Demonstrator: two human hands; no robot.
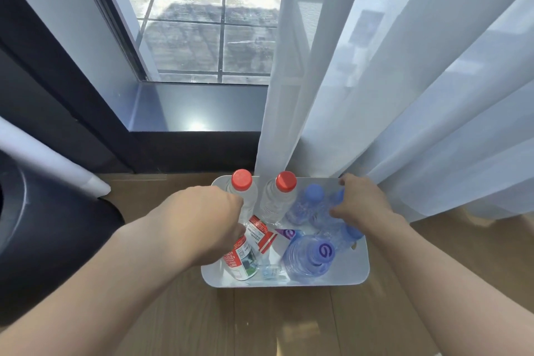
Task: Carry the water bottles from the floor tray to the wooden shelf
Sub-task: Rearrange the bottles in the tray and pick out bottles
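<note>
Bottles crowd the tray [358,274] on the floor, none lifted yet, and no wooden shelf in sight. Two red-capped bottles stand at the back: the left one [242,191], its neighbour [278,196] just beside it. Blue bottles fill the right side, one upright near the front [310,254], others leaning behind it.

Left hand [208,220] reaches in low, curled against the left red-capped bottle; the fingers are hidden behind the knuckles, so I cannot tell whether the grip has closed. Right hand [359,204] comes down over the far blue bottle [323,214], fingers bent around its top, apparently closing but not clearly clamped.

Risks now. These bottles touch one another, so pulling one up at an angle could topple the rest. Thin crinkled blue plastic may buckle under a squeeze and slip. A torn red label [261,235] hangs loose near the left hand; grabbing that instead of the body means a drop. Curtain [375,81] drapes right behind the tray and could snag the right hand on the lift.
</note>
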